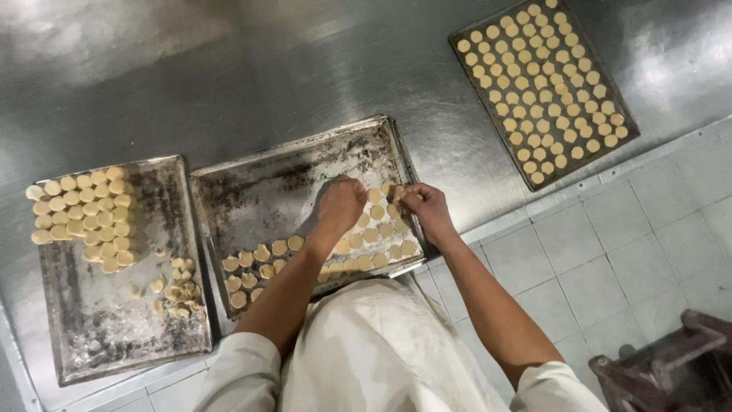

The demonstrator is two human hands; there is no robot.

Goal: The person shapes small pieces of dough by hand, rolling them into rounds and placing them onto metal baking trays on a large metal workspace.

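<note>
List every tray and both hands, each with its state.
Middle tray: partly filled, dough rounds along its near and right edges.
Left tray: stacked rounds at top, loose pieces lower.
Far tray: full of neat rows.
Left hand: fingers curled, over the rounds.
Right hand: pinching a round.

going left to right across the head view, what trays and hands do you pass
left tray with stacked dough rounds → middle tray → left hand → right hand → far right tray full of dough rounds

Bakery kitchen, steel worktable point(229, 69), baking trays point(259, 191) of dough rounds point(545, 84), tiled floor point(610, 252)
</note>
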